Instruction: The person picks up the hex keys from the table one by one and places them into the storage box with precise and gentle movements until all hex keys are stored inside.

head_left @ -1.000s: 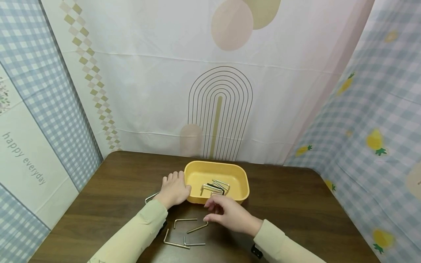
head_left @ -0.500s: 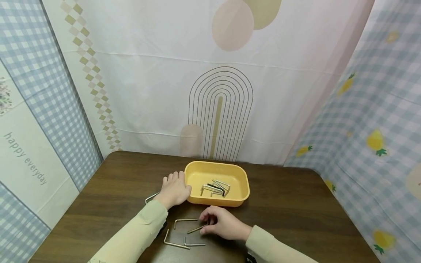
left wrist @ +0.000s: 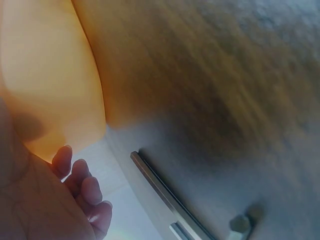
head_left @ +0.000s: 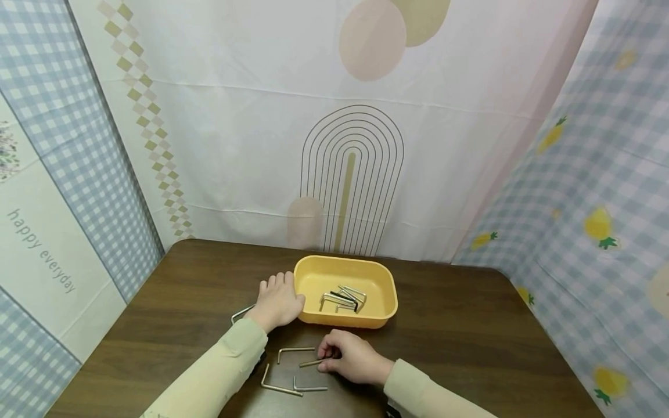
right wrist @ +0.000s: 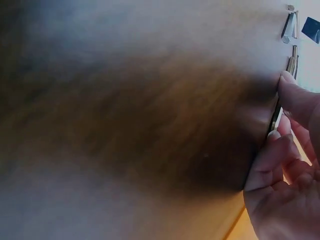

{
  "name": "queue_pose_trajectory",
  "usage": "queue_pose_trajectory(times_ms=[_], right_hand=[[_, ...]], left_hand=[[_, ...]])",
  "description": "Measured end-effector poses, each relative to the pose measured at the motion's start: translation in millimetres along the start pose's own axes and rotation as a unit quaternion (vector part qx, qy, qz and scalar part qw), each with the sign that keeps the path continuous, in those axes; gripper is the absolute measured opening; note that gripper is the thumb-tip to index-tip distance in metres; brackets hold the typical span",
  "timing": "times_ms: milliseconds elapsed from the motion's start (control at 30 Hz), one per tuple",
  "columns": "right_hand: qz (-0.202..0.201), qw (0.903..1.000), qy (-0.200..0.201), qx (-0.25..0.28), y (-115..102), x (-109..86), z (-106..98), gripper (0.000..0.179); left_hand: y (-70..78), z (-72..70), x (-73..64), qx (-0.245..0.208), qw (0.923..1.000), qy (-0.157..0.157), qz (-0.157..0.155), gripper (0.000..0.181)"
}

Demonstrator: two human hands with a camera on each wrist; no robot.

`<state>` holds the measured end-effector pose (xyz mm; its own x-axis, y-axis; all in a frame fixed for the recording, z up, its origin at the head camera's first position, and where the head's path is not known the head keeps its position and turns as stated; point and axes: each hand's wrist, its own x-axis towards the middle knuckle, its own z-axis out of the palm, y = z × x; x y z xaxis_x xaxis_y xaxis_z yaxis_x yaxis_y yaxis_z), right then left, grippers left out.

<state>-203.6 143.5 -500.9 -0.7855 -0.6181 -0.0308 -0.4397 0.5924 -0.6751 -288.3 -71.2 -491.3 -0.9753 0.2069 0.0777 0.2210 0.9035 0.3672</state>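
Small L-shaped hex keys lie on the dark wooden table. My right hand (head_left: 351, 355) pinches a brass-coloured hex key (head_left: 310, 364) between thumb and fingers, its long end poking out leftward; its bend is hidden by the fingers. In the right wrist view, the right hand (right wrist: 290, 165) holds it close to the tabletop. My left hand (head_left: 277, 301) rests against the left front corner of a yellow bin (head_left: 345, 319), its thumb at the rim. The left wrist view shows loosely bent fingers (left wrist: 80, 182) beside the bin wall (left wrist: 55, 75).
Inside the bin lie several hex keys (head_left: 342, 301), silver and one black. Three more, a brass one (head_left: 297, 349), a larger one (head_left: 279, 388) and a silver one (head_left: 310, 388), lie before it. Another hex key (head_left: 241, 312) is partly behind the left wrist. Patterned cloths surround the table (head_left: 444, 325).
My right hand has drawn back from the bin's front edge to the brass hex key and taken hold of it, turning it slightly. The left hand stays at the bin.
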Motion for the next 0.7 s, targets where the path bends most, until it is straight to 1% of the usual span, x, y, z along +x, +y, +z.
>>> queue_pose_trajectory(times_ms=[133, 367, 533, 700], right_hand=[[0.014, 0.9995, -0.001, -0.026, -1, -0.1, -1, 0.015], [0.025, 0.9980, 0.010, -0.058, -5, -2.3, -1, 0.015], [0.032, 0.9965, 0.013, -0.077, -8, -2.3, -1, 0.015], [0.023, 0.9954, 0.005, -0.093, -9, -1.5, 1, 0.015]], left_hand=[[1.1, -0.2, 0.1, -0.001, 1.0000, -0.002, -0.002, 0.043], [2.8, 0.6, 0.7, 0.002, 1.0000, 0.002, -0.002, 0.044], [6.3, -5.5, -1.8, 0.004, 1.0000, -0.003, -0.002, 0.042], [7.6, -9.9, -4.6, 0.008, 0.9998, -0.012, -0.010, 0.042]])
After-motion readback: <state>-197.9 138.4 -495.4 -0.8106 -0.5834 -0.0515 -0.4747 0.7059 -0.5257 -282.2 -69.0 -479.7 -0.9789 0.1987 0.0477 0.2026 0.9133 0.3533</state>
